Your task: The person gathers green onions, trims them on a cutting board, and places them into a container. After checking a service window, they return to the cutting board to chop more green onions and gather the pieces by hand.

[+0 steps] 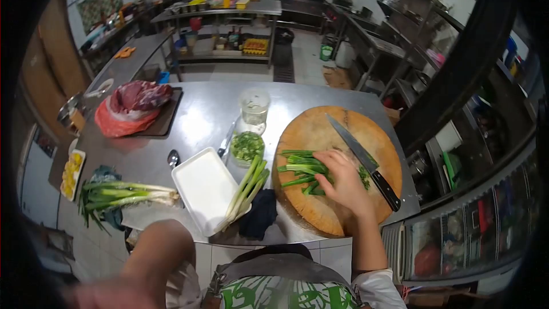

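- Right hand point(343, 182): lies palm down on the round wooden chopping board point(320, 129), right of centre in the frame. The fingers are extended and loosely spread, not clenched.
- Cut green onion lengths point(302, 169): lie in a loose pile on the board, centre-right of the frame. The fingertips rest on the pile's right end, and the stalks run out leftward from under them. A few pieces lie just below the fingers.
- Knife point(360, 157): lies flat and diagonal on the board just right of the hand, with the dark handle toward the lower right. It is not held.
- Left hand point(100, 296): at the lower left edge of the frame, low and clear of the table. It is heavily blurred, so the state of its fingers cannot be determined.
- White tray point(200, 189): left of the board, with whole onion stalks point(249, 186) lying across its right edge.
- Tub of chopped greens point(247, 147): just above the tray.
- Dark cloth point(260, 214): lies between tray and board.
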Tool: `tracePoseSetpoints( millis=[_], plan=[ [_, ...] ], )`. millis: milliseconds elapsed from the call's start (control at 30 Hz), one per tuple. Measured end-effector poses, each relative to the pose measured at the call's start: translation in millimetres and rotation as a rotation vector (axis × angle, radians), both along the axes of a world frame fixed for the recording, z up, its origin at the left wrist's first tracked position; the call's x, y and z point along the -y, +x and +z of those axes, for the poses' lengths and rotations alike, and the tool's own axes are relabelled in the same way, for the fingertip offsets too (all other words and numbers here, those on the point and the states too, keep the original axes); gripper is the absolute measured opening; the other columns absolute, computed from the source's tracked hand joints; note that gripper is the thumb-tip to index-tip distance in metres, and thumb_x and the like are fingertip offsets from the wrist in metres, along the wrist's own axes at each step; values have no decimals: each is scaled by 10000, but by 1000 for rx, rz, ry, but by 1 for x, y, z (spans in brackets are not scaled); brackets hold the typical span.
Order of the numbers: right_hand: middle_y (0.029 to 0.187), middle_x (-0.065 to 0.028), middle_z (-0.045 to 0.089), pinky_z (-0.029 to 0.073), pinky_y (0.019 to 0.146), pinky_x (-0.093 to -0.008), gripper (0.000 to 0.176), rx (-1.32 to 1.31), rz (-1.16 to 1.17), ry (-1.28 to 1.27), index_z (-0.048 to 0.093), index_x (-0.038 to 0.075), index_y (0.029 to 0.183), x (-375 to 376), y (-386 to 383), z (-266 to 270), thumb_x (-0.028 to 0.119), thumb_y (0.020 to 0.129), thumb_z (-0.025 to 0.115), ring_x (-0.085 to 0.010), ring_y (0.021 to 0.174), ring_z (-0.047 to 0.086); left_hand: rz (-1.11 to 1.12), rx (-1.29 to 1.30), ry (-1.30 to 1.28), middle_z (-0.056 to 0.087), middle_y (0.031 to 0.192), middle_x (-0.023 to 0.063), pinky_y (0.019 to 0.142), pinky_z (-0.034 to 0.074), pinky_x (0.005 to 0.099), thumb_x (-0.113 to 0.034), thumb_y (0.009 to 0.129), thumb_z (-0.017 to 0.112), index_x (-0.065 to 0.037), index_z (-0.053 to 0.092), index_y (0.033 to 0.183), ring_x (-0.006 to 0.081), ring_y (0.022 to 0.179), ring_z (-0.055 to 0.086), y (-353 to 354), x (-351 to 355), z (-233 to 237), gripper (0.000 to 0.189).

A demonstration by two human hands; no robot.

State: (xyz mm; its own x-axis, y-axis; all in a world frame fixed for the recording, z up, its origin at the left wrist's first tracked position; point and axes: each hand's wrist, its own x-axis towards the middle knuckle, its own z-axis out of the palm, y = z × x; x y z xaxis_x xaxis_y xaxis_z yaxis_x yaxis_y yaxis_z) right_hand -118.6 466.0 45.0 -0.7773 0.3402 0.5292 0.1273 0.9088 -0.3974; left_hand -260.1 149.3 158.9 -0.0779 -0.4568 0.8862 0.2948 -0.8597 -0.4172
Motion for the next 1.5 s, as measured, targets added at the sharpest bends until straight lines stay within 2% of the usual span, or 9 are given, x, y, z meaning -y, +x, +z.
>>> tracePoseSetpoints(
  millis=[33, 100, 233, 433, 667, 867, 1067, 1233, 1500],
  plan=[
    [1042, -145, 527, 321, 920, -455, 358, 128, -51, 132, 537, 25, 1065, -5, -9, -9, 115, 724, 598, -262, 1009, 479, 662, 312, 271, 481, 980, 273, 857, 324, 444, -458, 744, 477, 3, 549, 883, 369, 902, 474, -15, -10, -5, 486],
    [1031, -136, 512, 270, 949, -463, 371, 240, -87, 105, 514, 24, 1088, -6, -19, -21, 124, 738, 584, -270, 1025, 459, 307, 554, 308, 483, 933, 200, 847, 304, 432, -463, 740, 469, -10, 526, 883, 340, 901, 455, -2, -65, -8, 479],
    [946, -117, 485, 216, 976, -487, 325, 311, -151, 130, 507, 21, 1055, -5, -22, -33, 108, 747, 561, -273, 991, 453, 447, 505, -735, 446, 795, 105, 759, 363, 350, -359, 758, 497, -14, 477, 893, 265, 839, 472, -14, -93, -88, 371],
    [932, -113, 482, 254, 906, -451, 207, 219, -189, 134, 485, 29, 947, -5, -22, -39, 57, 748, 532, -274, 971, 449, 320, 308, -1485, 546, 874, 99, 760, 393, 293, -148, 786, 551, 15, 527, 931, 184, 818, 513, -21, -139, -126, 220],
    [901, -154, 512, 279, 866, -447, 209, 29, -170, -8, 453, 21, 963, -18, -19, -39, 33, 758, 493, -318, 944, 455, 490, 190, -1458, 547, 867, 147, 705, 406, 340, -104, 743, 595, -8, 517, 934, 286, 805, 521, -16, -182, -143, 228],
    [808, -20, 454, 406, 666, -226, 275, -635, -29, -715, 365, 7, 1132, -13, 1, -17, 125, 895, 436, -88, 685, 453, 691, 44, -1473, 521, 956, 177, 777, 394, 371, -192, 734, 633, -15, 491, 1034, 328, 902, 501, 0, -199, -138, 377],
    [778, -88, 489, 401, 656, -284, 252, -284, -293, -495, 426, -10, 1055, 16, 70, -9, 60, 813, 445, -180, 720, 489, 1133, -428, -1804, 95, 1371, 292, 988, 105, 588, -623, 537, 647, -103, 190, 1356, 463, 1272, 55, 16, -248, -135, 1073],
    [830, -221, 518, 401, 733, -417, 244, 41, -240, -233, 491, -28, 904, 27, 78, -34, 23, 668, 455, -372, 822, 497, 1109, -614, -1807, 218, 1317, 279, 986, 132, 578, -536, 560, 682, -102, 298, 1291, 473, 1248, 133, 2, -259, -142, 933],
    [870, -118, 541, 392, 758, -379, 296, 217, -211, -30, 547, 49, 943, 35, 37, -41, 88, 650, 554, -279, 863, 499, 987, -623, -1603, 446, 1087, 173, 908, 320, 495, -225, 614, 684, -58, 504, 1026, 375, 1081, 406, -19, -249, -145, 480]
  ],
)
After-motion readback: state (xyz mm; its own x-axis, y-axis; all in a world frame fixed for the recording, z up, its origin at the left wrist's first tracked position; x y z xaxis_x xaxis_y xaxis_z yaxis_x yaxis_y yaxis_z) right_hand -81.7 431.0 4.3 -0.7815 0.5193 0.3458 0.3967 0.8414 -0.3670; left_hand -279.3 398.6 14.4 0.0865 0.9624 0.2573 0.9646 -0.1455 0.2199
